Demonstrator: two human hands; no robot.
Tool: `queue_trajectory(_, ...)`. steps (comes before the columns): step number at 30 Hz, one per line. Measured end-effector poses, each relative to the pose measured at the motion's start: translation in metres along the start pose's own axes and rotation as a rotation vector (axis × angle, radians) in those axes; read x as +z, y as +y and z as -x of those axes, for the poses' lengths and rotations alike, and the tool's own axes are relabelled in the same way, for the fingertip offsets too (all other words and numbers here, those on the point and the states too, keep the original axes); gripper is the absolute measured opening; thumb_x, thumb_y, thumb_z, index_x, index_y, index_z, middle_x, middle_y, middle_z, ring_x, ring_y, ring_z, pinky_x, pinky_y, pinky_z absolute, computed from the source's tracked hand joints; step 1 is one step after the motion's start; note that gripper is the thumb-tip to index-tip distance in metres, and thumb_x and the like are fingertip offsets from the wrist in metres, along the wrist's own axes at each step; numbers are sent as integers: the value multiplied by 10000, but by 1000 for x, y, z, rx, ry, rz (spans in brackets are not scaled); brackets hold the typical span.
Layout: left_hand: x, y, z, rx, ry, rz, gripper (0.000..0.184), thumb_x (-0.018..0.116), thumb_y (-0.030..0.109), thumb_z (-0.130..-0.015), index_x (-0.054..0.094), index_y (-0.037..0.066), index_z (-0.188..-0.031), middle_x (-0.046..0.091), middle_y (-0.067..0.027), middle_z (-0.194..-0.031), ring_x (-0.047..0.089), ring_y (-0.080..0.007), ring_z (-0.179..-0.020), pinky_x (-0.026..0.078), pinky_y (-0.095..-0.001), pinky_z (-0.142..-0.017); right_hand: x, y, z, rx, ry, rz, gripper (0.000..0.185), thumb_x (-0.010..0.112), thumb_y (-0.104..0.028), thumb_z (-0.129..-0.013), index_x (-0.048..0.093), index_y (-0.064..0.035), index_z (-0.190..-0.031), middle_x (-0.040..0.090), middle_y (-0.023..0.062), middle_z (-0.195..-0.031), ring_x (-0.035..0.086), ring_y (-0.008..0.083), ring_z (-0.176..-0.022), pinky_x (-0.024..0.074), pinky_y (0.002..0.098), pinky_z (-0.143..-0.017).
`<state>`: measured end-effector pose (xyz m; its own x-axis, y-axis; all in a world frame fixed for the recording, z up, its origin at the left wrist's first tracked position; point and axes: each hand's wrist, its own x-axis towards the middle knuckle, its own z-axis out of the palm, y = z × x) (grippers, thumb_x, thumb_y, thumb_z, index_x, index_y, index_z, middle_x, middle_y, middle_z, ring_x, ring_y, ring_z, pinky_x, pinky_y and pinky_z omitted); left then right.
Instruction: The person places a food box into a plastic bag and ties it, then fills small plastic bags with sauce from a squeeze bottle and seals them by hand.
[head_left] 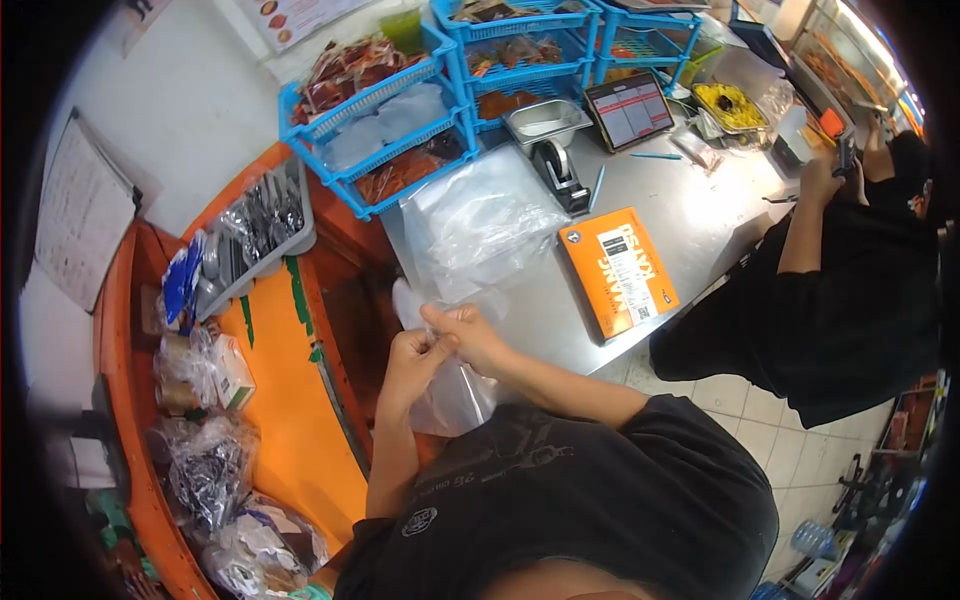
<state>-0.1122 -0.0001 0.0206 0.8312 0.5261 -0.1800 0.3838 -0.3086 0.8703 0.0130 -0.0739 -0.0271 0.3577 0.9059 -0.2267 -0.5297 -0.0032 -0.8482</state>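
Observation:
Both of my hands are closed together at the top of a clear plastic bag (452,402), which hangs down in front of my black shirt. My left hand (412,368) pinches the plastic from the left side. Right against it, my right hand (468,336) grips the same gathered part, its thumb and fingers bent. The bag's contents, if any, cannot be made out. Just beyond my hands, a pile of clear plastic bags (480,208) lies on the metal table (535,335). To the right rests an orange box (618,272) with a white label stuck on top.
Behind the bags stand blue stacked baskets (400,135), a black tape dispenser (560,175), a metal tray (546,122) and a tablet (630,108). A grey cutlery bin (262,250) sits left on an orange counter (290,400). Another person (810,290) in black stands at the right.

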Motion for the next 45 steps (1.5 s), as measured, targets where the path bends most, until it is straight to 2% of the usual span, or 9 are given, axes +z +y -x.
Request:
queue_trajectory(4, 15, -6, -1, 43, -68, 416, 136, 723, 129, -764, 656, 30, -698, 497, 83, -578, 430, -32, -537, 326, -235, -483, -24, -29, 20, 246, -282, -82, 401, 730, -353, -808, 560, -70, -580, 385, -20, -478, 378, 111, -435, 333, 310, -436)
queue_trajectory(7, -54, -22, 7, 150, 64, -152, 109, 644, 61, -760, 621, 30, -658, 524, 44, -581, 479, -59, -539, 370, -215, -509, -94, -44, 15, -437, -77, 1244, 133, 676, -142, -765, 645, -33, -696, 570, 127, -637, 581, 229, -605, 455, 406, -622)
queue_trajectory(12, -149, -57, 57, 94, 756, -592, 144, 586, 57, -869, 548, 11, -738, 607, -59, -682, 583, -165, -625, 468, -287, -575, -217, -130, 15, -288, 547, 1117, 113, 632, -116, -864, 606, -21, -811, 584, 86, -703, 570, 97, -653, 501, 243, -627)
queue_trajectory(15, -122, -67, 46, 84, 994, 118, 81, 560, 52, -893, 596, -20, -903, 664, -127, -796, 650, -226, -802, 511, -305, -724, -194, -116, 10, -642, 597, 408, 137, 578, -97, -889, 577, -4, -989, 613, 108, -877, 609, 127, -755, 525, 251, -645)
queue_trajectory(20, -56, -98, 49, 118, -44, 1117, 367, 520, 134, -876, 541, -65, -1185, 625, -191, -1092, 588, -268, -1034, 465, -341, -894, -187, -144, 17, -110, 271, -406, 322, 371, -140, -949, 461, 57, -1188, 596, 207, -950, 647, 284, -735, 566, 318, -602)
queue_trajectory(31, -97, -124, 43, -47, 214, 531, 558, 606, 314, -851, 461, -22, -1273, 566, -173, -1181, 498, -290, -1175, 348, -380, -1039, -187, -129, 37, 242, -709, 64, 627, 301, -381, -1001, 656, 134, -972, 634, 111, -608, 384, 75, -337, 330, 182, -350)
queue_trajectory(36, 44, -44, -29, 433, 63, -502, 668, 678, 180, -803, 372, -11, -1366, 543, -142, -1237, 495, -272, -1139, 369, -389, -989, -205, -139, -16, 355, -450, 388, 723, 296, -516, -970, 653, 112, -946, 586, 150, -620, 500, 155, -493, 464, 304, -561)
queue_trajectory(42, 91, -72, -76, -154, 16, 277, 365, 634, 189, -879, 527, 52, -1200, 634, -20, -968, 603, -164, -782, 482, -302, -662, -147, -133, -8, -971, 810, 1069, 332, 603, -333, -876, 583, -9, -944, 600, 159, -869, 580, 312, -775, 452, 394, -685)
queue_trajectory(45, 96, -48, -72, -237, 31, 1082, 140, 598, 153, -897, 592, 28, -960, 640, -59, -807, 599, -139, -665, 448, -247, -532, -77, -78, 36, -472, 238, 864, 215, 623, -219, -850, 593, -25, -939, 604, 162, -921, 570, 314, -891, 432, 420, -746)
